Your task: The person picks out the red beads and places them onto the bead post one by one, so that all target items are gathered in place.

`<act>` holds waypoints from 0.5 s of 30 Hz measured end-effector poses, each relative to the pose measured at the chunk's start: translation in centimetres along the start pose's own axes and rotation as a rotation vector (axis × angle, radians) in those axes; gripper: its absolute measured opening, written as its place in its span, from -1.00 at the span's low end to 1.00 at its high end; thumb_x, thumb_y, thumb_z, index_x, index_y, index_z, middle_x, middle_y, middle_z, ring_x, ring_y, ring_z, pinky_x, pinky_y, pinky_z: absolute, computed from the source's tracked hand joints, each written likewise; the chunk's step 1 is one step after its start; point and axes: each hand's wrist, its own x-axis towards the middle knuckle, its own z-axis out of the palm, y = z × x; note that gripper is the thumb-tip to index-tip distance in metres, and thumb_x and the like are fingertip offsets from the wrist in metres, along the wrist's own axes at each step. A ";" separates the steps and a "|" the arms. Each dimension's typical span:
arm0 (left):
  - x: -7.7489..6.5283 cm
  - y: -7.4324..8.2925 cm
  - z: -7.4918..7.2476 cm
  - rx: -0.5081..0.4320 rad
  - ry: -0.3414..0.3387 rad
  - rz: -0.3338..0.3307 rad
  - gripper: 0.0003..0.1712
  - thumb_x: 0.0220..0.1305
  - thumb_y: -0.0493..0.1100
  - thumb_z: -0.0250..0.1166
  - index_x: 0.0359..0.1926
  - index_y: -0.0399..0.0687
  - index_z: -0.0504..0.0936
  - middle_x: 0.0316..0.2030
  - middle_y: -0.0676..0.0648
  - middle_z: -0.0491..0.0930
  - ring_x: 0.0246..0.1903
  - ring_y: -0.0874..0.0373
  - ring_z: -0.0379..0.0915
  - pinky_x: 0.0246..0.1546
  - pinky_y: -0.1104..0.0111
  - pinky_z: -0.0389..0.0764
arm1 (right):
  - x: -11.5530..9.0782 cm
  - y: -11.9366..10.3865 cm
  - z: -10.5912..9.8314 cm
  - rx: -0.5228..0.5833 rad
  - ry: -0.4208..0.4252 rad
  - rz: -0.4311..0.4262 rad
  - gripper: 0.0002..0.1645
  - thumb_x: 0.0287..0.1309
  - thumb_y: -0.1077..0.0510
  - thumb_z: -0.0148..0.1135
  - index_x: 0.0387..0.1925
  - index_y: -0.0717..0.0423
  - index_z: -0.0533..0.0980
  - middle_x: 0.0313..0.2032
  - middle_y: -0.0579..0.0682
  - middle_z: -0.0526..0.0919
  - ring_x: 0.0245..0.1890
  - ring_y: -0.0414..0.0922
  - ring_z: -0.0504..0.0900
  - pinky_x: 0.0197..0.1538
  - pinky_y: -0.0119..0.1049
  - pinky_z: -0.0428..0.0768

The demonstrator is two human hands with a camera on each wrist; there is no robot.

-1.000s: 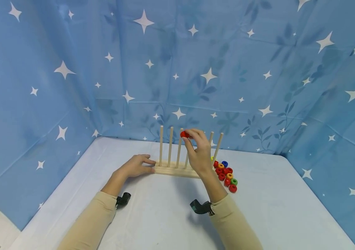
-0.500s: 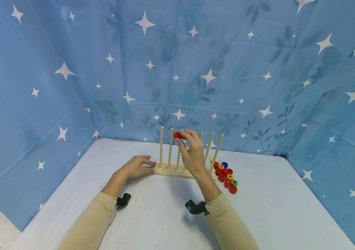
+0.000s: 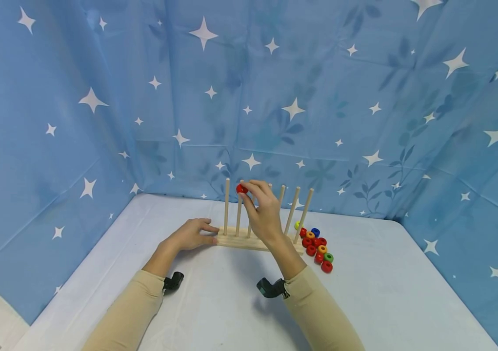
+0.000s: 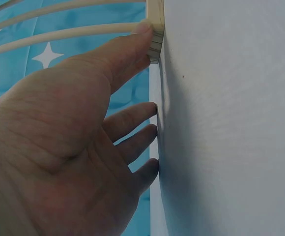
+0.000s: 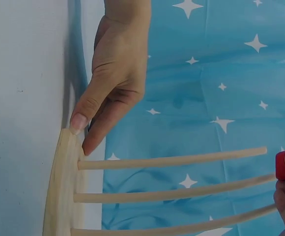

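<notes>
A wooden peg stand (image 3: 249, 242) with several upright pegs rests on the table, and no beads show on the pegs in view. My left hand (image 3: 189, 235) pinches the left end of its base between thumb and index finger; the other fingers extend loosely, as the left wrist view shows. My right hand (image 3: 266, 214) holds a red bead (image 3: 242, 188) between thumb and fingertips at the top of the second peg from the left. In the right wrist view the red bead (image 5: 283, 166) is right at that peg's tip, partly covered by the fingers.
A cluster of loose beads (image 3: 311, 249), mostly red with some orange, green, blue and yellow, lies by the stand's right end. A blue star-patterned curtain (image 3: 249, 97) hangs behind and beside the white table (image 3: 385, 292).
My right hand has carried the red bead leftward from around the third peg to the top of the second. The left hand has stayed at the stand's end.
</notes>
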 end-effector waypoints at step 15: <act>-0.1 0.1 0.0 -0.016 0.003 -0.002 -0.46 0.33 0.10 0.44 0.24 -0.02 0.72 0.48 -0.37 0.34 0.50 -0.38 0.18 0.49 -0.23 0.22 | 1.8 -0.4 0.2 -0.076 -0.061 -0.048 -0.72 0.36 0.27 0.34 0.03 0.33 0.67 -0.05 0.17 0.70 0.00 0.07 0.68 0.07 -0.11 0.69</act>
